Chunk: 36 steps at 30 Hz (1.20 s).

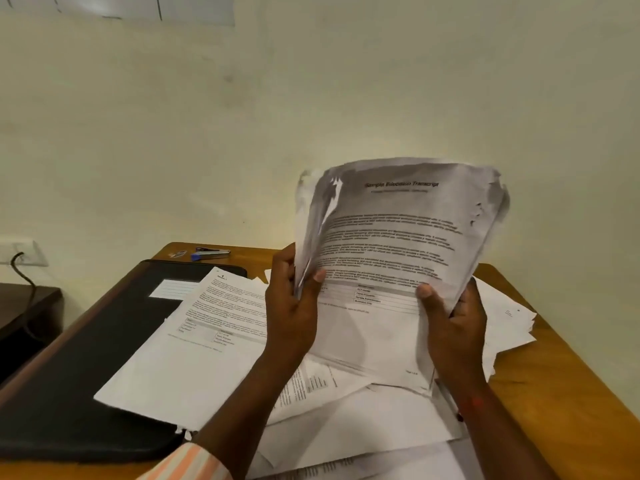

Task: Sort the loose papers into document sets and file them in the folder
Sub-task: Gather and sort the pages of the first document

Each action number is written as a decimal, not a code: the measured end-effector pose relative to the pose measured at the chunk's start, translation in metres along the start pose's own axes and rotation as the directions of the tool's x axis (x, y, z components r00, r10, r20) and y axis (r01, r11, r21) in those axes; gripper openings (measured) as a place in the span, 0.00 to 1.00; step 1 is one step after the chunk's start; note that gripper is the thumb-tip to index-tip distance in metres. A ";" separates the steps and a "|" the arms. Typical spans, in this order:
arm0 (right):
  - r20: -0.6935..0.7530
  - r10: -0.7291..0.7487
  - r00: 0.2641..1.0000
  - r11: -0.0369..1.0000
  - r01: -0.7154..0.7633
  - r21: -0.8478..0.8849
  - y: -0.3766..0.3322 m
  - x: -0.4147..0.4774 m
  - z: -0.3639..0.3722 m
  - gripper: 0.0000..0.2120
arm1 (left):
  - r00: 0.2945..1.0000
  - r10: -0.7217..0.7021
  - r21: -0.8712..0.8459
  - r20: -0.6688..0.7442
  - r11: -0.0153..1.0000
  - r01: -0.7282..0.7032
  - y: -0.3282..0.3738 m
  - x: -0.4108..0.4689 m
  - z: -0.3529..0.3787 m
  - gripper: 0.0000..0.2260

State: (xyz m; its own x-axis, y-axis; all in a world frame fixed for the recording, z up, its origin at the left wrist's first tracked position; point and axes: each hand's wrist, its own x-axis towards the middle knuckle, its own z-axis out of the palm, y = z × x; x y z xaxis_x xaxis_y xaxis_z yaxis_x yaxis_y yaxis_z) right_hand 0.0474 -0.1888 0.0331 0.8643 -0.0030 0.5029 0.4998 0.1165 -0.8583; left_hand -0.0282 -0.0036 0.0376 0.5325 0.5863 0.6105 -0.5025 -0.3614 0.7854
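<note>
You hold a bundle of papers (398, 244) up in front of you, its long side standing tall. Your left hand (291, 313) pinches its left edge and your right hand (453, 327) grips its right edge. The black folder (86, 358) lies flat, low on your left, nearer your left hand.

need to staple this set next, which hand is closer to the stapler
Left. The left hand grips the left edge of the held papers, with the stapler beyond it to its left; the right hand grips their right edge, farther off.
</note>
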 end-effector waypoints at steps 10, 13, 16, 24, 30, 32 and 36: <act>-0.014 -0.093 0.996 0.993 0.092 -0.076 -0.016 0.002 -0.001 0.12 | 0.996 -0.029 -0.063 -0.080 0.998 0.024 0.006 0.001 0.002 0.06; 0.008 -0.112 0.994 0.992 0.113 -0.049 -0.025 0.011 -0.003 0.11 | 0.995 0.006 -0.046 -0.098 0.999 -0.010 0.020 0.006 0.005 0.08; 0.044 -0.105 0.994 0.994 0.105 0.000 -0.024 0.013 -0.001 0.13 | 0.998 -0.004 -0.031 -0.060 1.000 0.002 0.020 0.010 0.006 0.07; 0.120 0.100 0.988 0.995 -0.103 0.017 0.004 0.006 -0.001 0.13 | 0.991 -0.130 -0.029 -0.018 0.991 0.130 -0.006 0.006 -0.002 0.10; 0.186 0.167 0.968 0.986 -0.165 -0.027 0.021 -0.003 -0.002 0.14 | 0.970 -0.244 -0.068 -0.009 0.968 0.243 -0.020 -0.004 0.001 0.12; 0.177 0.155 0.972 0.988 -0.151 -0.035 0.022 -0.002 -0.003 0.15 | 0.975 -0.218 -0.060 -0.027 0.974 0.216 -0.017 -0.002 0.001 0.11; 0.197 0.186 0.963 0.983 -0.185 -0.023 0.026 -0.001 -0.004 0.16 | 0.979 -0.206 -0.019 0.001 0.978 0.206 -0.020 -0.002 -0.001 0.12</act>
State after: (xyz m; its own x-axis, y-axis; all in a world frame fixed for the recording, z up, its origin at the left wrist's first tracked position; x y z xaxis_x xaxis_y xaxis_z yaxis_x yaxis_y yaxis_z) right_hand 0.0600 -0.1902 0.0101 0.9139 0.2140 0.3449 0.3328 0.0917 -0.9385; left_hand -0.0198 0.0034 0.0210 0.6254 0.6472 0.4359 -0.3951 -0.2191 0.8921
